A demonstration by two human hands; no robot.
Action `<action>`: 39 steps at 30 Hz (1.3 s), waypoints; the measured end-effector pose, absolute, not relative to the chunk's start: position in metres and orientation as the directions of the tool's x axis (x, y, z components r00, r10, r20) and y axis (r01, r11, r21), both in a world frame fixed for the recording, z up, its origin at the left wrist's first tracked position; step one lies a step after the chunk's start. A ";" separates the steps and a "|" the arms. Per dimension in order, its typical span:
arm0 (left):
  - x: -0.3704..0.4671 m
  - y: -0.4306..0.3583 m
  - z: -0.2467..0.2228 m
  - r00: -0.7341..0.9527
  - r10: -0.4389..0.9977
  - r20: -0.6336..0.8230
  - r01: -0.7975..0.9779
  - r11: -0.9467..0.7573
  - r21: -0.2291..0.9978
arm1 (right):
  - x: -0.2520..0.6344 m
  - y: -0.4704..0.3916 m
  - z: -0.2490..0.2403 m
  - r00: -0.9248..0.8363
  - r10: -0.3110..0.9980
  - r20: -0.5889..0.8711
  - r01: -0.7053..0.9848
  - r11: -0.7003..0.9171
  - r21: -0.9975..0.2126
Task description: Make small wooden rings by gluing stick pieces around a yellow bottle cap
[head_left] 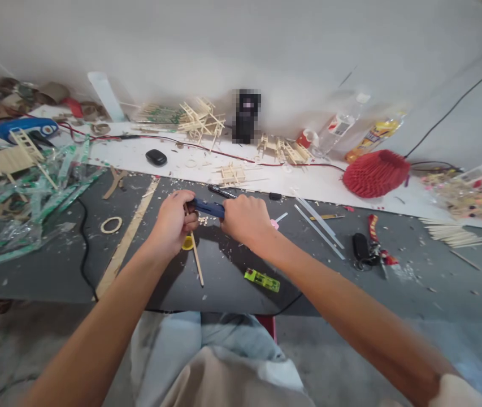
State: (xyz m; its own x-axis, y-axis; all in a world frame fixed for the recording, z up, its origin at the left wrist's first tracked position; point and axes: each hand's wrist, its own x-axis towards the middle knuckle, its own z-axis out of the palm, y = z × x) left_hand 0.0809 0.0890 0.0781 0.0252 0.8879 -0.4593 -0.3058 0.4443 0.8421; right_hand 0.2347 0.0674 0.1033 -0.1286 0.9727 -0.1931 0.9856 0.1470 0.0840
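Note:
My right hand [247, 220] is closed around one end of a long dark-blue tool [209, 208], whose exact kind I cannot make out. The tool's other end reaches the fingers of my left hand [177, 217]. My left hand is closed too, with a thin wooden stick [197, 260] coming out below its fingers and slanting towards me. Part of the stick is hidden by the fingers. A small yellow round thing [187, 243] lies just under my left hand. Wood chips [203, 221] are scattered beneath the tool.
A lime-green lighter [263, 280] lies near the front edge. Glue sticks [319, 232], keys [361, 251] and a red brush-like head [376, 173] are on the right. Wooden models [200, 123] stand at the back. Plastic wrappers [50, 198] and a black cable [83, 249] lie left.

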 end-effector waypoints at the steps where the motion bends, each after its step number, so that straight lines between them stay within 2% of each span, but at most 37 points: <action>1: 0.081 0.090 0.074 0.044 0.876 -0.480 -0.320 0.468 0.824 | 0.237 0.068 0.102 -0.139 0.971 -0.197 0.982 0.160 0.099; 6: 0.078 0.091 0.057 0.108 0.830 -0.547 -0.368 0.544 0.754 | 0.251 0.074 0.091 -0.160 0.966 -0.205 0.967 0.195 0.166; 13: 0.045 0.072 0.051 0.045 0.842 -0.537 -0.442 0.499 0.745 | 0.260 0.077 0.086 -0.214 0.965 -0.154 0.945 0.244 0.217; 20: 0.035 0.046 0.060 -0.011 0.888 -0.459 -0.444 0.407 0.798 | 0.258 0.068 0.089 -0.279 0.958 -0.063 0.946 0.285 0.157; 24: 0.037 0.035 0.066 -0.029 0.918 -0.395 -0.408 0.350 0.843 | 0.262 0.068 0.097 -0.244 0.968 -0.048 0.969 0.246 0.029; 29: 0.040 0.016 0.080 -0.037 0.939 -0.341 -0.342 0.309 0.888 | 0.266 0.052 0.129 -0.110 0.993 -0.047 0.967 0.096 -0.235; 34: 0.044 -0.006 0.096 -0.125 0.962 -0.241 -0.236 0.207 0.949 | 0.255 0.022 0.142 -0.060 0.987 -0.148 0.773 -0.048 -0.633; 36: 0.044 -0.013 0.099 -0.123 0.970 -0.211 -0.185 0.187 0.965 | 0.249 0.012 0.140 -0.089 0.972 -0.218 0.687 -0.098 -0.720; 39: 0.043 -0.021 0.102 -0.072 0.980 -0.185 -0.129 0.175 0.976 | 0.241 -0.002 0.134 -0.123 0.951 -0.282 0.611 -0.151 -0.777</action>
